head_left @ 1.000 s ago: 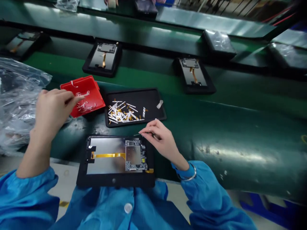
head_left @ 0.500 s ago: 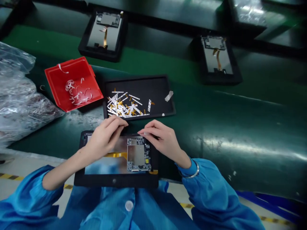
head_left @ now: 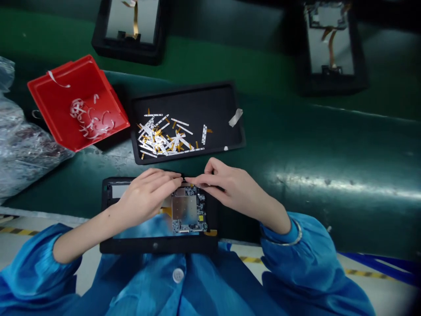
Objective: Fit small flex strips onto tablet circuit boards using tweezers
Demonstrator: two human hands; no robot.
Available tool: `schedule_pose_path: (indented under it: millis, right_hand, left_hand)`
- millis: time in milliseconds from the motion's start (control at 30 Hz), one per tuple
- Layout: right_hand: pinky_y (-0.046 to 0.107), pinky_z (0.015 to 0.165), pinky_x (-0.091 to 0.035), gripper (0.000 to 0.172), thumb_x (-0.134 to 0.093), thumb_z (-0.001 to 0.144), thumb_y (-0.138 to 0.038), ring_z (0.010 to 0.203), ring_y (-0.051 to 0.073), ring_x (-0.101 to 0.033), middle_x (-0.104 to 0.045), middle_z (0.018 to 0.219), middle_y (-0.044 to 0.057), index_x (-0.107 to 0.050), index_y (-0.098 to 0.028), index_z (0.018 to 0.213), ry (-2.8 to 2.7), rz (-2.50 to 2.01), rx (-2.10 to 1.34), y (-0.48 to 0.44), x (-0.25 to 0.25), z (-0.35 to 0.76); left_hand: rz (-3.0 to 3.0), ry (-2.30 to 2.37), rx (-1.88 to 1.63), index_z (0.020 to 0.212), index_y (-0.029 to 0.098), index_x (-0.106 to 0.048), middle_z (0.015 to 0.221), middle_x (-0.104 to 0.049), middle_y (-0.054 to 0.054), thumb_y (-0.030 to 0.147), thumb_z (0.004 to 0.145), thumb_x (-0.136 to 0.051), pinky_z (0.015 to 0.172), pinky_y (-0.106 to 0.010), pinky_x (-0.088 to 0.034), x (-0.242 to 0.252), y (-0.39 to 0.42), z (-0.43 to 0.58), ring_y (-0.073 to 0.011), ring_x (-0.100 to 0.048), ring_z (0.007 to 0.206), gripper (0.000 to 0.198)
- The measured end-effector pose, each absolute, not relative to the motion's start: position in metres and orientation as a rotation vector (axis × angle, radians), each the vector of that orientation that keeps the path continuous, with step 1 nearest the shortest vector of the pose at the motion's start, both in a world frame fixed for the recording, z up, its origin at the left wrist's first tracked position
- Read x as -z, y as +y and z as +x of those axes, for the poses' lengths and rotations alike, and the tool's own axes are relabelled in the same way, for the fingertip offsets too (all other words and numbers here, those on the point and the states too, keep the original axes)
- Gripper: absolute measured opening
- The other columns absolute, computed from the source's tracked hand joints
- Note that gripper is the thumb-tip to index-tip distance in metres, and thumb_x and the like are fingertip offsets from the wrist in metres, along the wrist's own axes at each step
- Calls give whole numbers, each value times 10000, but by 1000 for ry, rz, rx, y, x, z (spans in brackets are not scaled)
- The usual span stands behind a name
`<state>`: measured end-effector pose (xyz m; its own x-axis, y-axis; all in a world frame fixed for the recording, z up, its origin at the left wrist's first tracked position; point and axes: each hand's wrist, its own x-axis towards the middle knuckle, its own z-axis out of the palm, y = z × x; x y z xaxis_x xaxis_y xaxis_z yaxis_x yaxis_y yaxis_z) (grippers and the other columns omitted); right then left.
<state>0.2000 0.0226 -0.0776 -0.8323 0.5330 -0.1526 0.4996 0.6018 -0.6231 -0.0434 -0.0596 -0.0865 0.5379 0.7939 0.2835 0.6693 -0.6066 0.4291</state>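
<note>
In front of my body lies a tablet housing (head_left: 154,246) with its back off. A circuit board (head_left: 184,213) with a metal shield sits at its right side, and an orange flex cable runs into the board from the left. My left hand (head_left: 149,193) reaches over the housing, fingers together, tips at its upper edge. My right hand (head_left: 230,186) is closed in a pinch at the same edge, above the board. The fingertips of both hands almost meet. Whatever they grip is too small to make out.
Beyond the housing, a black tray (head_left: 217,101) holds a pile of white strips (head_left: 161,140) with orange tails. A red bin (head_left: 61,105) with white scraps stands left, beside plastic bags (head_left: 29,153). Two other open units (head_left: 128,52) (head_left: 332,83) lie in black holders farther back.
My fingertips have come closer together at the housing's upper edge, the left hand moving right and down onto it. The camera view has shifted, so the background things sit higher.
</note>
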Motion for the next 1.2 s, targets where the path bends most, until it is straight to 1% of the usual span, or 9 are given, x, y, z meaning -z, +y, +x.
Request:
schedule_pose_path:
  millis: [100, 233, 400, 500, 600, 667, 833, 1000, 1200]
  right_hand:
    - [276, 627, -492, 323, -526, 980, -237, 734, 140, -573, -535, 923, 49, -679, -304, 1257, -2703, -834, -1183, 24, 80, 203]
    - [258, 609, -471, 281, -571, 953, -197, 767, 134, -565, -558, 901, 44, -727, -269, 1175, -2343, -847, -1249, 25, 78, 209]
    - [295, 714, -497, 217, -563, 976, -267, 899, 155, -595, -640, 990, 45, -755, -276, 1075, -1853, -884, -1380, 23, 69, 207]
    - [263, 603, -478, 285, -527, 998, -335, 704, 109, -582, -638, 817, 24, -721, -212, 830, -1701, -966, -1364, 22, 75, 198]
    - [227, 419, -394, 372, -476, 1012, -414, 456, 53, -476, -582, 692, -16, -552, -198, 719, -1538, -1060, -1345, 24, 84, 193]
    - [219, 351, -372, 376, -446, 1010, -472, 388, 47, -472, -588, 693, -27, -463, -216, 735, -1457, -1045, -1433, 25, 88, 194]
    - [240, 378, -498, 259, -476, 999, -467, 425, 97, -604, -641, 744, -48, -359, -265, 888, -1358, -998, -1692, 24, 91, 197]
    - [232, 409, -520, 425, -762, 812, -396, 429, 69, -578, -596, 765, -76, -392, -264, 975, -1459, -997, -1879, 23, 94, 195]
    - [282, 488, -604, 303, -717, 847, -341, 570, 156, -709, -651, 697, -77, -437, -273, 940, -1408, -1046, -1867, 19, 93, 192]
  left_hand:
    - [2525, 1209, -651, 1136, 100, -570, 1103, -726, -106, 4, 914, -429, 883, -327, -551, 85, -60, -42, -204, -691, 1041, 280]
    - [2394, 1203, -651, 1131, 112, -552, 1136, -705, -106, 43, 947, -412, 878, -275, -547, 82, -55, -39, -168, -677, 1054, 241]
    - [2430, 1116, -610, 1130, 130, -552, 1185, -711, -86, 47, 962, -400, 929, -286, -538, 84, -51, -33, -167, -662, 1128, 241]
    - [2618, 1082, -589, 1091, 128, -570, 1208, -713, -98, 60, 962, -431, 911, -325, -543, 86, -53, -31, -203, -667, 1140, 201]
    - [2760, 1088, -547, 1074, 122, -584, 1220, -711, -105, 69, 962, -468, 888, -344, -543, 86, -54, -29, -222, -679, 1129, 170]
    - [2787, 1108, -514, 1053, 122, -588, 1210, -717, -104, 62, 958, -484, 870, -339, -541, 86, -55, -28, -221, -685, 1117, 153]
    - [2727, 1113, -533, 1040, 144, -567, 1179, -728, -100, 39, 937, -483, 857, -339, -540, 88, -53, -27, -217, -681, 1123, 169]
    - [2669, 1112, -541, 1069, 143, -550, 1199, -715, -117, 26, 920, -460, 848, -346, -536, 88, -55, -28, -224, -664, 1152, 210]
    - [2691, 1099, -535, 1087, 136, -556, 1217, -706, -126, 53, 943, -466, 841, -353, -528, 88, -56, -28, -243, -653, 1172, 189]
